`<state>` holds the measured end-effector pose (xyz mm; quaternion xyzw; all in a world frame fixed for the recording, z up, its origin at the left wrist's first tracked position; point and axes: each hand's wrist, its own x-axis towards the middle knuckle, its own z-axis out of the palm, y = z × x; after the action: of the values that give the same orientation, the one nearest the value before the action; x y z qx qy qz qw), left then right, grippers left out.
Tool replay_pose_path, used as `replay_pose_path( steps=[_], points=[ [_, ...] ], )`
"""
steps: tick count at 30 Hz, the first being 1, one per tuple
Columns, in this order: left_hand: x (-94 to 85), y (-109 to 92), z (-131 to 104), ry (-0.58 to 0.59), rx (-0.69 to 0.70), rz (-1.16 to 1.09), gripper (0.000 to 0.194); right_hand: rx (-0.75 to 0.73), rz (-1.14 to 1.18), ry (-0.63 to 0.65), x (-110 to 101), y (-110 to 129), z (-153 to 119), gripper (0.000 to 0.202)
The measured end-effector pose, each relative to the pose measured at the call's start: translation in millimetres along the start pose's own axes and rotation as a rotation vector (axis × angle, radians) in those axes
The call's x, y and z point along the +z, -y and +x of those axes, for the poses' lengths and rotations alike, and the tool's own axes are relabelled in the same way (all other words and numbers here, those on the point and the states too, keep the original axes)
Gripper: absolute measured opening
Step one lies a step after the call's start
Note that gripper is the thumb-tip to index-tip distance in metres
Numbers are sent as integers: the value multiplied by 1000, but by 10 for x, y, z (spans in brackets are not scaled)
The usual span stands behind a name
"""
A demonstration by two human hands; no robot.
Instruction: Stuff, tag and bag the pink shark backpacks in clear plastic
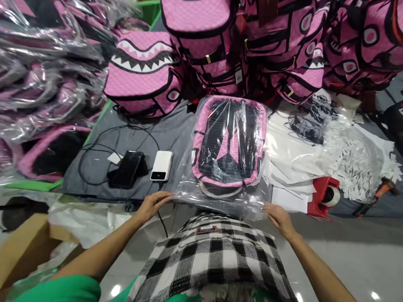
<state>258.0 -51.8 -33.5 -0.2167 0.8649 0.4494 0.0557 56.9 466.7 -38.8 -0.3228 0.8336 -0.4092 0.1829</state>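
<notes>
A pink and black backpack (229, 144) lies flat on the table in front of me, inside a clear plastic bag (215, 202). The bag's near edge stretches along the table's front edge. My left hand (152, 206) pinches the left corner of that edge. At the right corner, my right hand (279, 219) has its fingers closed on the same plastic. A white power bank (162, 166) with a cable lies just beyond my left hand, beside a black phone (127, 169).
Wrapped backpacks (37, 75) are piled at the left. Unwrapped pink backpacks (145, 73) stand along the back. To the right are white sheets (287, 152), a red tape dispenser (325, 196), a heap of white tags (352, 166) and a hammer (376, 197). A cardboard box (18, 253) sits on the floor.
</notes>
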Motion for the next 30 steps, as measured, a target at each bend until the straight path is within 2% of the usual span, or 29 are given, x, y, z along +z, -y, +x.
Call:
replay_pose_path(
  steps=[2,8,13,17,20,22,23,25,27,30],
  points=[
    [-39,-34,-18,-56,-50,-35,72,179,102,-131,-9,65,-39,41],
    [17,-205,-63,-221,-108,-138,66,371,108,-370,115,330,8,57],
    [161,-254,192,-379,-117,-85,48,511,20,-616,336,359,276,59],
    [211,-292,402,-440,-93,30,36,614,-60,-710,457,305,446,62],
    [268,-473,430,-458,-9,126,33,666,-109,-740,485,296,471,60],
    [378,-691,425,-419,100,162,33,695,-139,-751,481,301,463,57],
    [455,-817,429,-355,190,190,32,707,-150,-753,476,306,458,56],
    [626,-1064,461,-162,401,289,35,724,-167,-755,468,318,450,54],
    [770,-1252,520,7,549,398,40,733,-178,-757,466,333,444,53],
    [859,-1366,605,75,556,451,31,742,-187,-761,474,354,434,53]
  ],
)
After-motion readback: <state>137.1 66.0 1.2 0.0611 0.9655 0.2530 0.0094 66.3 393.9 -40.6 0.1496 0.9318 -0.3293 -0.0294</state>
